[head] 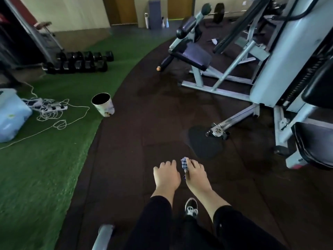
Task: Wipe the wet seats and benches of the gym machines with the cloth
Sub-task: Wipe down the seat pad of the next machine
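Both hands are held out low over the dark rubber floor. My right hand (196,175) is shut on a small blue-and-white checked cloth (184,163), which sticks out past the fingers. My left hand (166,175) is right beside it, palm down, fingers loosely curled, holding nothing. A purple padded seat (193,55) of a grey machine stands far ahead on the right. A black seat pad (315,143) sits at the right edge, closer to me. Neither hand touches any seat.
A grey multi-gym frame (266,69) fills the right side, with a pulley foot (218,132) on the floor. Green turf (45,168) lies to the left, with a bin (103,104), tangled cords (48,110), a blue bag (10,114) and dumbbells (81,62).
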`<state>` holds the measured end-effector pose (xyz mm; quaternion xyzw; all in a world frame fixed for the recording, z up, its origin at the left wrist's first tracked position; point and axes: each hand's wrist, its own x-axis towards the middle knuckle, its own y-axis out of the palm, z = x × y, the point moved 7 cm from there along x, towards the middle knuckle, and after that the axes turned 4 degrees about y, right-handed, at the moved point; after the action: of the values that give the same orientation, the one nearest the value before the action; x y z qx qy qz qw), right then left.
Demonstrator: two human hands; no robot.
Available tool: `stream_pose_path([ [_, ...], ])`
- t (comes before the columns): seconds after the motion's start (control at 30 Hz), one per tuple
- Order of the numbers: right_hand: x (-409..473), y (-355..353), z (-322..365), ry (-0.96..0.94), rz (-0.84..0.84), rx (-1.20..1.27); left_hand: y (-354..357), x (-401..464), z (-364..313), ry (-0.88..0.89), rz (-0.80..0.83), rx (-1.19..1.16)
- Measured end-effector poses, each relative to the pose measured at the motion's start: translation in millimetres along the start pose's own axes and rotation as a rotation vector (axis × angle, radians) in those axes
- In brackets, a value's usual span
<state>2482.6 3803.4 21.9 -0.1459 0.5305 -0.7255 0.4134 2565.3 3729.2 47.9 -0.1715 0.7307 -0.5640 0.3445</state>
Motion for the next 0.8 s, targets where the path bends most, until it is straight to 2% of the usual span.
stream_pose_path([
  [0.4,283,-75,22,-0.074,-0.038,-0.093,-101,272,26,0.002,0.001,0.028],
  [0.6,401,-99,39,-0.064,-0.034,-0.081,-142,383,40,-0.001,0.011,0.02],
  [0.8,531,-118,59,0.023,-0.071,-0.007,-188,519,65,0.062,0.022,0.058],
])
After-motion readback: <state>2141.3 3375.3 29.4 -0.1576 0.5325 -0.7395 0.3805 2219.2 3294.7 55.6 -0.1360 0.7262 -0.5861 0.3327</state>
